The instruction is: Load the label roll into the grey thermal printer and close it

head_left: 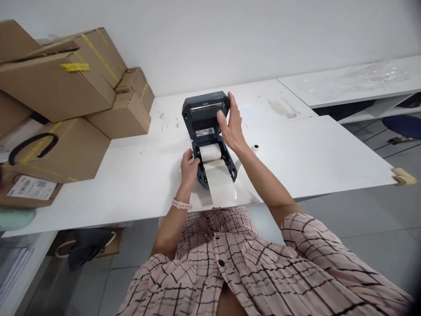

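Note:
A dark label printer [201,179] stands on the white table with its lid [205,100] raised. Inside it sits a roll of white labels [210,152], and a strip of label paper [222,182] runs out over the front toward the table edge. My right hand [232,125] grips the right side of the lid, thumb on the inner face and fingers behind. At the printer's left side, my left hand [190,169] rests against the base with its fingers curled at the edge; some fingertips are hidden. A small white roll [255,148] lies right of the printer.
Cardboard boxes [95,74] with yellow tape are stacked on the left of the table [151,175]. Clear plastic wrap [365,77] lies at the far right. A brown corner guard [404,176] covers the table's right corner. A blue stool [404,126] stands beyond it.

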`<state>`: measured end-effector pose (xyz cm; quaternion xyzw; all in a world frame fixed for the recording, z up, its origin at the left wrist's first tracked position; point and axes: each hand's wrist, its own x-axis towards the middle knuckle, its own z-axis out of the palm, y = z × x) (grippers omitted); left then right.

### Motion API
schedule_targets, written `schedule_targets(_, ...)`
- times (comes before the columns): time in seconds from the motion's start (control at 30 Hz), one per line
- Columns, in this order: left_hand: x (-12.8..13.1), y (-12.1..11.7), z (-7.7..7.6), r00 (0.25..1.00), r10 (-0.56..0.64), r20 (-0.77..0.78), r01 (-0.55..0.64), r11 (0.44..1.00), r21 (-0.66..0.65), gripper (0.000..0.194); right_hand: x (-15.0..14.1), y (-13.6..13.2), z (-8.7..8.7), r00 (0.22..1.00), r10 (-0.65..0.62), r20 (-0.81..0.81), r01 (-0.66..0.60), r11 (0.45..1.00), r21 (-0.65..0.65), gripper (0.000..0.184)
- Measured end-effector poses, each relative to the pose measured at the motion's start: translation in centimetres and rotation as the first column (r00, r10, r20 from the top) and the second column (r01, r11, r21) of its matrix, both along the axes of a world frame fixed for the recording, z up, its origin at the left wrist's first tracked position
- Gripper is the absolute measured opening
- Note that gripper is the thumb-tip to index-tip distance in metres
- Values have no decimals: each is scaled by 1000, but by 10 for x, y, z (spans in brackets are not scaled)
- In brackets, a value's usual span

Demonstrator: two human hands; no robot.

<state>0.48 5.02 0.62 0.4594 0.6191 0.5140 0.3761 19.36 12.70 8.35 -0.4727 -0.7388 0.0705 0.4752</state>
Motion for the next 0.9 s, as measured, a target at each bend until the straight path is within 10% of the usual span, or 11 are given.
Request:
schedule_targets(0.23, 2, -4, -5, 979, -64, -192, 41, 992, -120, 54, 0, 64, 17, 988, 11, 155, 4, 995, -98, 90)
schedule_targets(0.43, 0, 0, 13, 901, -132, -414, 20, 965, -263, 55, 2, 30, 25, 982, 69, 175, -85, 992, 90, 72)
schedule_targets(0.6, 2, 2, 17, 873, -164, -459, 15, 950, -311, 54, -3, 2, -8, 757, 448, 476, -372, 894, -251, 70)
schedule_targets(0.77, 5, 3, 18, 854, -179, -489, 17, 949, -316, 53, -20, 16, -43, 651, 503, 569, -282, 856, -434, 93)
schedule_targets(0.9, 5, 3, 17, 861, -165, -481, 17, 955, -296, 50, -25, 16, -34, 620, 569, 540, -304, 809, -504, 104)
